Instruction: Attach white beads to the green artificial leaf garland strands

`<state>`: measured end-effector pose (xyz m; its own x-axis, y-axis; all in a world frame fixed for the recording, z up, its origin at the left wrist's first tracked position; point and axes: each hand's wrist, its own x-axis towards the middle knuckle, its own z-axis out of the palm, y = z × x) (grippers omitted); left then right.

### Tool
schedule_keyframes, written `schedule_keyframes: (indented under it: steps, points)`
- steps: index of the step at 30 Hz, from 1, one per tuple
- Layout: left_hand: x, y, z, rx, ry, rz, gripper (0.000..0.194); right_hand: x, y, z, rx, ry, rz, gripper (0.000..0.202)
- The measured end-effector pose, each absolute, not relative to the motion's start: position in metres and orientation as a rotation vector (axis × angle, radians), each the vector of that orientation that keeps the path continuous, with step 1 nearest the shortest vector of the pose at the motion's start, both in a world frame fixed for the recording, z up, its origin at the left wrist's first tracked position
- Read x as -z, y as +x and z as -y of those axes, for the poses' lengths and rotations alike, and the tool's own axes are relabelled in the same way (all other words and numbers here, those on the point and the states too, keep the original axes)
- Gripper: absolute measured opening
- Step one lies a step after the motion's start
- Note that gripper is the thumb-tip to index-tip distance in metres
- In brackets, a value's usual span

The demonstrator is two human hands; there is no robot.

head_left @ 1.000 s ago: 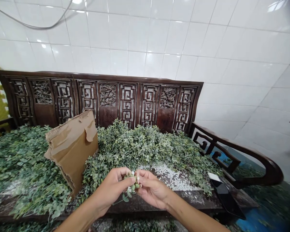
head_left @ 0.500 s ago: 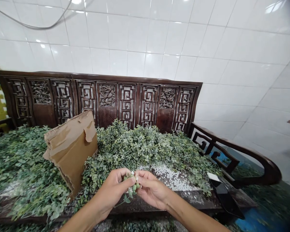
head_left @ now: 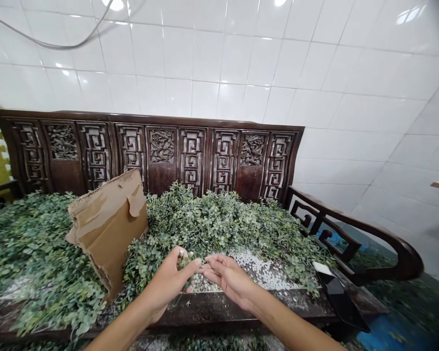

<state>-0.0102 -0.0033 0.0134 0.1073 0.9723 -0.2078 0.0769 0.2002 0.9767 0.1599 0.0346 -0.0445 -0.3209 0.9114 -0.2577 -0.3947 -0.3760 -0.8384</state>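
Over the front edge of the bench, my left hand (head_left: 170,279) is closed on a small sprig of green leaves (head_left: 185,259) with white tips, its thumb across it. My right hand (head_left: 229,279) is beside it, thumb and fingertips pinched close to the left thumb. Whatever those right fingertips hold is too small to make out. Behind both hands lies a large heap of similar leafy sprigs (head_left: 219,214). Small white bits (head_left: 259,268) are scattered on the seat right of my hands. A tiny white star-shaped piece (head_left: 188,303) rests on the bench edge below them.
A torn cardboard piece (head_left: 111,229) stands upright among the greenery on the left. The carved dark wooden bench (head_left: 164,170) backs onto a white tiled wall (head_left: 208,53). At the right, a black phone-like slab (head_left: 338,295) lies near the curved armrest (head_left: 398,243).
My right hand has drawn slightly away from the sprig, and the left fingers have opened a little around it. The small star-shaped piece now shows on the bench edge.
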Motion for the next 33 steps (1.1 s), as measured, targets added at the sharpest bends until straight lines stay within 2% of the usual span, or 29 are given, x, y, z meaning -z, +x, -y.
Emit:
schedule_keyframes:
  steps: [5, 8, 16, 33]
  points:
    - [-0.012, -0.015, -0.001, -0.964, 1.378, -1.366, 0.027, 0.032, 0.16, -0.032, -1.714, -0.918, 1.089, 0.032]
    - [-0.011, -0.017, -0.003, -0.957, 1.412, -1.359, 0.029, 0.024, 0.16, -0.029, -1.62, -0.876, 1.205, 0.03]
    - [-0.019, -0.018, 0.002, -0.944, 1.5, -1.376, 0.022, 0.018, 0.162, -0.022, -1.66, -0.757, 1.383, 0.026]
    - [-0.019, -0.011, 0.003, -0.953, 1.474, -1.298, 0.023, 0.019, 0.159, -0.023, -1.617, -0.727, 1.277, 0.023]
